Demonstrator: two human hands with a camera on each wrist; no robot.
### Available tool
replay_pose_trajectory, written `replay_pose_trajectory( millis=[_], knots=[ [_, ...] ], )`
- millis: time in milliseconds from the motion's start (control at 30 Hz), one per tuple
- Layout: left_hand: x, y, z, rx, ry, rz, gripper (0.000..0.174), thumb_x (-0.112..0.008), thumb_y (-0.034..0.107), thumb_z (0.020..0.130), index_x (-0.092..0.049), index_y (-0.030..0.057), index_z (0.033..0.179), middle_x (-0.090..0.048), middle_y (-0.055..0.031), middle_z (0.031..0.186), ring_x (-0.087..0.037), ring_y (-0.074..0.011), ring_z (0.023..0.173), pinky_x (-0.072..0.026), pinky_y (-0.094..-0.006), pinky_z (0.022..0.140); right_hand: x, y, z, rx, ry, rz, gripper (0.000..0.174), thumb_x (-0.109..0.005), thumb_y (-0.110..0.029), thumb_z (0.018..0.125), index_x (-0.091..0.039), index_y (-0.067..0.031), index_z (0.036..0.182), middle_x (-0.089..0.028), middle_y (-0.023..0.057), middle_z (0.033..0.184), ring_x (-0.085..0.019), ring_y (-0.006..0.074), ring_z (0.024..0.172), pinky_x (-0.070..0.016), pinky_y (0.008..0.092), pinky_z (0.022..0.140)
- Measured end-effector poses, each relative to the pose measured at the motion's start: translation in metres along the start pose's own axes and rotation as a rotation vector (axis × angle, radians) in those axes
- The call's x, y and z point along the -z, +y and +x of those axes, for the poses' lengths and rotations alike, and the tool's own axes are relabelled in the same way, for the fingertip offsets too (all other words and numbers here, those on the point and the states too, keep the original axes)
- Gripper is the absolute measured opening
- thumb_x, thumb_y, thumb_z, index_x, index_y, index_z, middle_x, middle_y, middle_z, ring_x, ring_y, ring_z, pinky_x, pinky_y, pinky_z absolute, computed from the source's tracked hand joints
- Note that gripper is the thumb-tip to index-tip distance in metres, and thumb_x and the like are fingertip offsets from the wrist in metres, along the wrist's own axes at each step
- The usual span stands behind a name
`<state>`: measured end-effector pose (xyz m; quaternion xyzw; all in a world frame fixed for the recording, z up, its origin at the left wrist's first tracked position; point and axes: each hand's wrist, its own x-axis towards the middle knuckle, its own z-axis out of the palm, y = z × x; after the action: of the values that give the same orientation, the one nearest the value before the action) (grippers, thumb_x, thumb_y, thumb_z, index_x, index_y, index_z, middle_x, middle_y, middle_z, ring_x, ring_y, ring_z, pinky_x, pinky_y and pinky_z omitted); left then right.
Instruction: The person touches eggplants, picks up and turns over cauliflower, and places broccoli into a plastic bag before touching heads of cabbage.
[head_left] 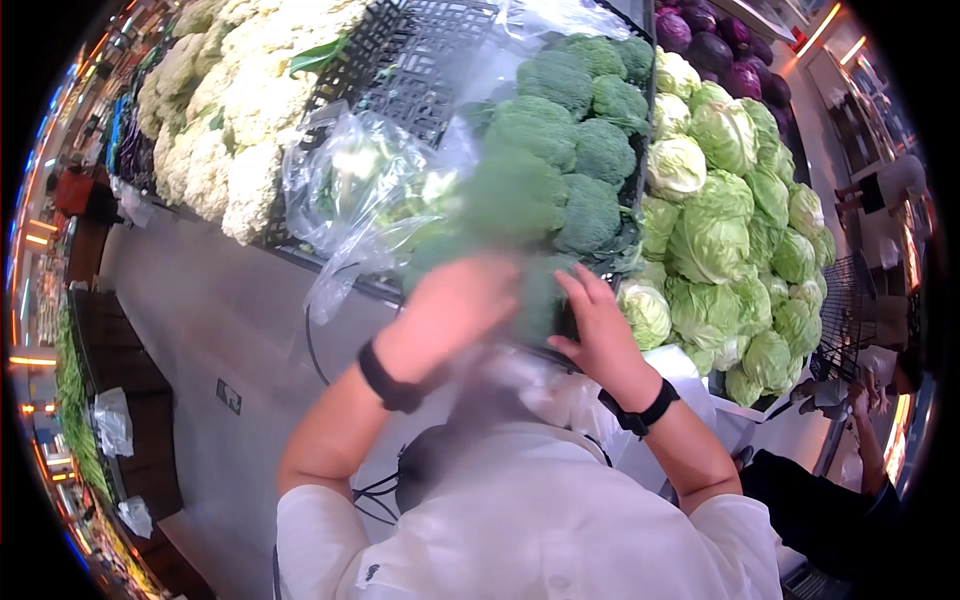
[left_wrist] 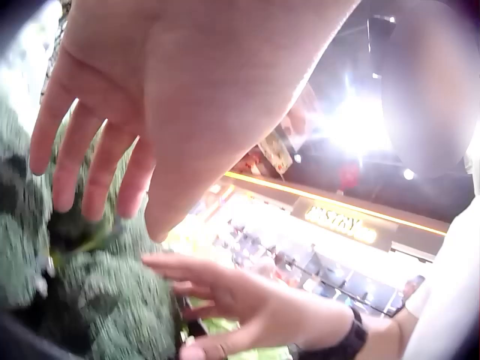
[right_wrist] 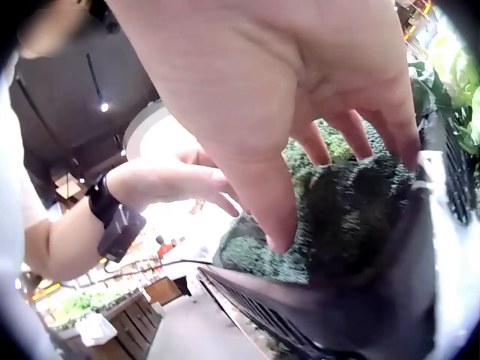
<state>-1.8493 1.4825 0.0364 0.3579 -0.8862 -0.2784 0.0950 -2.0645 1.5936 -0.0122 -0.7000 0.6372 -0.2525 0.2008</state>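
Broccoli heads (head_left: 555,85) lie piled in a black crate (right_wrist: 255,296). My left hand (head_left: 455,305), blurred in the head view, is over the near broccoli. In the left wrist view the left hand (left_wrist: 142,112) has long, spread fingers above the broccoli crowns (left_wrist: 112,300), with nothing in its palm. Beside it, at the crate's front right corner, is my right hand (head_left: 605,335). Seen from the right wrist, the right hand (right_wrist: 300,97) reaches down with fingers and thumb apart, fingertips right at the broccoli (right_wrist: 266,255) inside the crate wall.
A clear plastic bag (head_left: 350,190) lies by the broccoli, left of the hands. Cauliflower (head_left: 210,120) is heaped further left. Green cabbages (head_left: 715,230) are piled on the right, with purple cabbages (head_left: 710,50) behind them. Another person (head_left: 810,500) is at the right.
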Motion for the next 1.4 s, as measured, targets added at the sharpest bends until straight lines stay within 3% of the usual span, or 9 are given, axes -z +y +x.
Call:
replay_pose_trajectory(
  millis=[100,267,433,533,633,800,967,1100,1400],
  knots=[
    [0.058,-0.042,-0.019,0.167,0.104,0.116,0.02,-0.07,0.02,0.085,-0.069,0.0016,0.093,-0.068,-0.0171,0.082,-0.067,-0.0346,0.081,-0.052,-0.0408,0.072,0.011,-0.025,0.013,0.092,0.028,0.069,0.065,-0.078,-0.006,0.077,-0.05,-0.0061,0.136,-0.057,0.0198,0.129,-0.052,0.0401,0.12,-0.0447,0.0435,0.101],
    [0.109,-0.111,-0.061,0.619,0.099,0.306,0.024,-0.069,0.022,0.088,-0.068,-0.0022,0.09,-0.067,-0.0179,0.075,-0.064,-0.0309,0.069,-0.0491,-0.0392,0.065,-0.049,-0.086,0.045,0.086,-0.609,0.965,0.048,-0.071,-0.019,0.088,-0.055,-0.0082,0.132,-0.066,0.0145,0.112,-0.066,0.029,0.095,-0.0529,0.0356,0.081],
    [0.126,-0.074,-0.094,0.562,0.095,0.077,0.028,-0.067,0.024,0.089,-0.067,0.0002,0.104,-0.069,-0.0156,0.086,-0.066,-0.0303,0.08,-0.0513,-0.0386,0.074,-0.136,-0.138,0.069,0.45,-0.536,0.888,0.054,-0.068,-0.018,0.089,-0.05,-0.0036,0.138,-0.059,0.0191,0.128,-0.062,0.035,0.11,-0.0505,0.0404,0.096],
    [0.132,-0.051,-0.106,0.507,0.161,0.099,0.026,-0.067,0.02,0.091,-0.065,0.0003,0.107,-0.066,-0.0104,0.08,-0.062,-0.0218,0.073,-0.05,-0.0345,0.071,-0.154,-0.164,0.062,0.716,-0.789,0.913,0.055,-0.067,-0.022,0.089,-0.05,-0.0005,0.137,-0.058,0.0213,0.129,-0.057,0.0372,0.119,-0.0476,0.0442,0.1],
    [0.124,-0.038,-0.096,0.49,0.051,0.087,0.024,-0.067,0.019,0.091,-0.065,0.0006,0.106,-0.066,-0.0105,0.082,-0.064,-0.0222,0.077,-0.0504,-0.0349,0.072,-0.127,-0.16,0.061,0.536,-1.196,0.522,0.056,-0.06,-0.023,0.096,-0.042,-0.0004,0.145,-0.051,0.0196,0.142,-0.047,0.0321,0.132,-0.0351,0.0421,0.113],
    [0.063,-0.05,-0.074,0.331,0.008,-0.158,0.023,-0.068,0.018,0.09,-0.065,0.0009,0.106,-0.068,-0.0112,0.088,-0.065,-0.0232,0.084,-0.0511,-0.0348,0.073,-0.088,-0.077,0.058,0.395,-0.815,0.647,0.047,-0.066,-0.024,0.088,-0.057,-0.0004,0.128,-0.066,0.0222,0.111,-0.065,0.0342,0.104,-0.0513,0.0427,0.091],
    [0.006,-0.063,-0.056,0.27,0.31,-0.037,0.035,-0.069,0.019,0.09,-0.058,0.0015,0.118,-0.067,-0.0151,0.103,-0.066,-0.03,0.093,-0.0523,-0.0373,0.076,-0.033,-0.051,0.055,-0.199,-0.347,0.746,0.042,-0.063,-0.019,0.091,-0.056,-0.0003,0.129,-0.069,0.0134,0.105,-0.068,0.0231,0.088,-0.0543,0.034,0.078],
    [-0.015,-0.078,-0.049,0.36,0.247,-0.009,0.056,-0.07,0.03,0.089,-0.051,-0.0032,0.13,-0.064,-0.0269,0.117,-0.063,-0.0395,0.109,-0.0499,-0.0441,0.091,-0.058,-0.024,0.057,-0.243,-0.184,0.78,0.053,-0.064,-0.019,0.091,-0.048,0.0004,0.138,-0.063,0.0178,0.119,-0.064,0.0248,0.104,-0.0512,0.0369,0.089],
    [-0.006,-0.078,-0.035,0.378,0.059,-0.215,0.077,-0.08,0.037,0.074,-0.048,0.0008,0.134,-0.067,-0.0231,0.115,-0.066,-0.0396,0.104,-0.0526,-0.0438,0.09,-0.087,-0.026,0.086,-0.289,-0.178,0.697,0.071,-0.069,-0.021,0.085,-0.037,0.0093,0.141,-0.052,0.0279,0.133,-0.053,0.0358,0.123,-0.0435,0.0416,0.103]
  ],
)
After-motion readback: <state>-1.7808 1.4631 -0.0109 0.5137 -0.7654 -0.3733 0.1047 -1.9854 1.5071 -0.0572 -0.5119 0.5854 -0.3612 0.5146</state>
